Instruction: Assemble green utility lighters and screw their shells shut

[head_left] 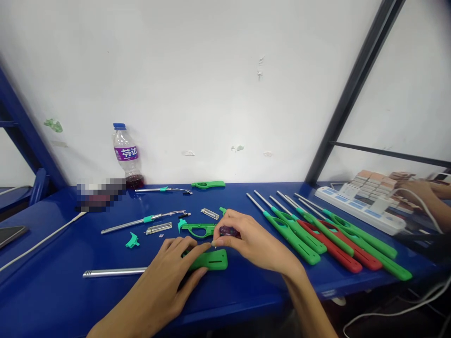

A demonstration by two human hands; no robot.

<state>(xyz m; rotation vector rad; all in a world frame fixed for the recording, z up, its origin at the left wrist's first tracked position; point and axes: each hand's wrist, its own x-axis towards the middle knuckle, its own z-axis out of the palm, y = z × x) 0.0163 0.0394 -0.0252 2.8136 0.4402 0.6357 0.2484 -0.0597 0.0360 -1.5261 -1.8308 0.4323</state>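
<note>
My left hand [176, 270] is closed over a green long-necked lighter [215, 260] and presses it to the blue table; its metal tube [114, 272] sticks out to the left. My right hand [246, 239] grips what looks like a small screwdriver with a dark handle [229, 231], its fingertips close above the lighter's handle. Just behind lies an opened green lighter shell [200, 229]. Around it are two clear fuel tanks [159, 228], [210, 214], a teal trigger [132, 241] and a metal tube with wires [141, 223].
Several green and red lighters [299, 234] lie side by side on the right. Behind them stands a white power strip [359, 210]. At the back are a drink bottle [126, 155], another tube [151, 189] and a green shell [208, 185]. Another person's hand [419, 195] shows at far right.
</note>
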